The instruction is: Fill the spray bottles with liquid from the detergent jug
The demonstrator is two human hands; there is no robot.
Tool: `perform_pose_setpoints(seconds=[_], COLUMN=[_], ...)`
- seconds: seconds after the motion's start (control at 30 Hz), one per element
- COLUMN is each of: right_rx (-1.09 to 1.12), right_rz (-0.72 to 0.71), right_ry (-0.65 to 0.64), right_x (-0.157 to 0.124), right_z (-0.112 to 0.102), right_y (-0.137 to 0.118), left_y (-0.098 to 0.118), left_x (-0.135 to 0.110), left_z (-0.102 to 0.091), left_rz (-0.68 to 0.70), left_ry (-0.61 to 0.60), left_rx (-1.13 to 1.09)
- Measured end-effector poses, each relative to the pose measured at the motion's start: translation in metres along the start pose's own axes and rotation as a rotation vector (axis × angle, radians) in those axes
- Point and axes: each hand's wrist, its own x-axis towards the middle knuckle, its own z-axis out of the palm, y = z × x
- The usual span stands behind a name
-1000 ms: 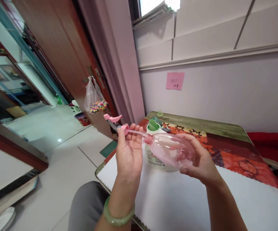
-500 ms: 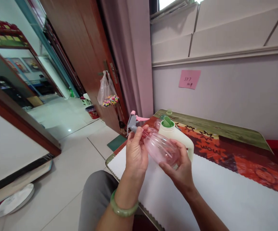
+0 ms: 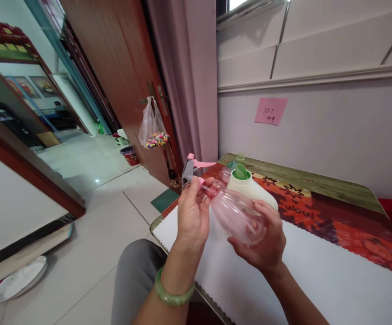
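My left hand (image 3: 192,219) pinches a grey spray head (image 3: 188,169) with a pink trigger, near its collar. A transparent pink bottle (image 3: 234,213) lies tilted in my right hand (image 3: 268,241), whose fingers and thumb wrap round its base. Between the spray head and the bottle's neck there is a gap, with the thin tube running from the head into the bottle. Right behind the bottle stands a cream-white jug (image 3: 259,193) with a green spout (image 3: 241,172) in its mouth.
A white sheet (image 3: 318,275) covers the near part of the small table, whose patterned top (image 3: 304,210) shows behind it. Farther back are a clear rounded object (image 3: 225,174) and a small green cap (image 3: 240,158). A bag of coloured beads (image 3: 157,139) hangs from the door.
The bottle has moved right and slightly down with my right hand, away from the spray head. A gap has opened at the neck, baring part of the tube.
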Motion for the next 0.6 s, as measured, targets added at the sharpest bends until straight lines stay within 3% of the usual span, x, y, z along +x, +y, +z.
perform_pose_setpoints(seconds=[0.13, 0.33, 0.6], right_rx=[-0.012, -0.080, -0.181], right_rz=[-0.027, -0.068, -0.105], right_ry=[0.018, 0.089, 0.121], right_x=[0.001, -0.001, 0.005], right_z=[-0.001, 0.002, 0.002], right_y=[0.002, 0.003, -0.002], left_y=[-0.007, -0.016, -0.022], left_x=[-0.004, -0.007, -0.012], left_z=[0.004, 0.007, 0.008], left_rz=[-0.080, -0.047, 0.012], left_ry=[-0.091, -0.111, -0.056], left_rx=[0.022, -0.023, -0.052])
